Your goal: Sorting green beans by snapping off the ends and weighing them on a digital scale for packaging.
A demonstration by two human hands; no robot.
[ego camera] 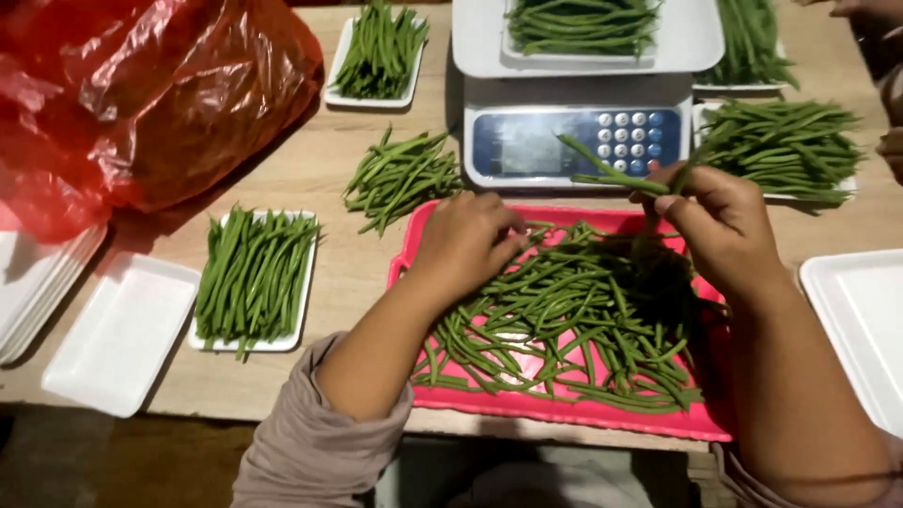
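Right hand pinches several green beans; left hand curls into the pile on the red tray. Filled foam trays left; much unsorted.

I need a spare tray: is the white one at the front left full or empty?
Empty. The white tray shows only its bare bottom, while the tray beside it holds beans.
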